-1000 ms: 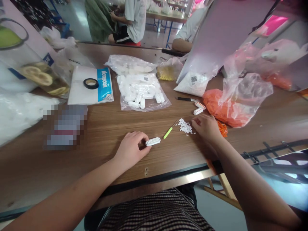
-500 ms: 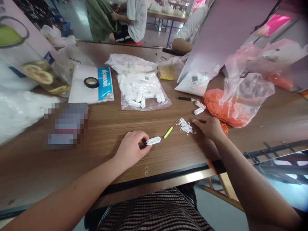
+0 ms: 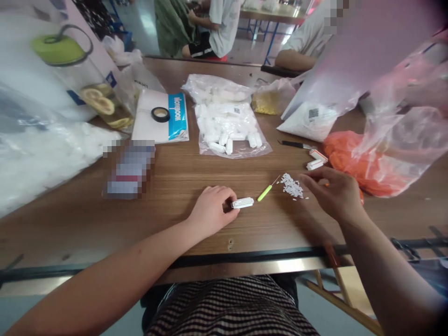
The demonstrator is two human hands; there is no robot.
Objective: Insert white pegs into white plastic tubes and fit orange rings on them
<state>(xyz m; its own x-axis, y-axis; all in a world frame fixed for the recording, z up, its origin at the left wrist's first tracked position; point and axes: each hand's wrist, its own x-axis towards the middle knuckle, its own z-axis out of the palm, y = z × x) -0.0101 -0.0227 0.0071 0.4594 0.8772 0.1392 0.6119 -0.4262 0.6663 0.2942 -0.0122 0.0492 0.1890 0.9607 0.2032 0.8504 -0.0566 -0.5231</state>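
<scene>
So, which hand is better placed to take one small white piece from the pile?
Probably the right hand: its fingertips are close to the pile of pieces. Whether they pinch something is too small to see. The left hand is farther away and holds a white block.

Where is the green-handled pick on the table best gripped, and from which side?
Probably mid-way along its green handle, pinched across by the right hand from above and the right. The pick lies flat, handle toward the wearer, thin metal tip pointing away beside the white bits. The left hand, holding the white block, crowds the other side.
</scene>
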